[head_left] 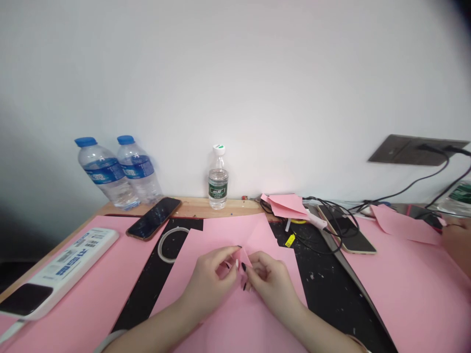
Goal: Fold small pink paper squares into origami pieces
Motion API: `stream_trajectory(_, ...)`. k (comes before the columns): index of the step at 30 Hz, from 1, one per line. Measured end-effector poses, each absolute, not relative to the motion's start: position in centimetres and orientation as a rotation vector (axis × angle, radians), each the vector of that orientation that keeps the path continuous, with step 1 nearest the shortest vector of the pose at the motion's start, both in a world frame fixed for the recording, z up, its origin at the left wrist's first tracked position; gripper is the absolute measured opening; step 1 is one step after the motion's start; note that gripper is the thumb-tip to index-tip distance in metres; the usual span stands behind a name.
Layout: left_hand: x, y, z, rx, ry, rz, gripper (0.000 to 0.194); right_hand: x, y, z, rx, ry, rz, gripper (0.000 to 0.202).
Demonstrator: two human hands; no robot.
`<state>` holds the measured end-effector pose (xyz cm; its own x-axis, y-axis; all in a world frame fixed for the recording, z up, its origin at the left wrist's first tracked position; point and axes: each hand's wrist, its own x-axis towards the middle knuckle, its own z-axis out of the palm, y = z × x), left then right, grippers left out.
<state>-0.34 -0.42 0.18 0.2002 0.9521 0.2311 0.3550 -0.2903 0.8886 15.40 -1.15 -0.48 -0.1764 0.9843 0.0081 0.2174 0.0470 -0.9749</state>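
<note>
Between my two hands is a small folded piece of pink paper [242, 256], its pointed tip facing up and away from me. My left hand [213, 274] pinches its left side between thumb and fingers. On the other side my right hand [270, 279] grips it the same way, thumb on the front and fingers curled behind. The lower part of the folded piece is partly hidden by my fingers. Beneath both hands lie large pink sheets [231, 326] on a black mat [327, 289].
Left: a white power strip [69, 264], a phone [154, 218], a ring [172, 244] and two large bottles [106, 171]. A small water bottle [218, 181] stands by the wall. Right: folded pink paper [287, 205], black cables [342, 235], another phone [348, 230] and another person's hand [456, 242].
</note>
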Motion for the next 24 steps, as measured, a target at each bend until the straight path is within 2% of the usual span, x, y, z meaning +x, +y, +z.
stream_trajectory(12, -0.58, -0.41, -0.28, 1.918, 1.285, 1.099, 0.038, 15.12, -1.4, -0.09, -1.2, -1.517, 1.3, 0.01)
stream_trajectory(18, -0.56, -0.19, -0.16, 1.879, 1.278, 1.133, 0.033, 15.13, -1.54, -0.17, -1.23, -1.568, 1.231, 0.009)
stream_trajectory(24, -0.52, -0.06, -0.09, 1.727, 1.263, 1.145, 0.036, 14.77, -1.52, -0.14, -1.234, -1.384, 1.412, 0.022)
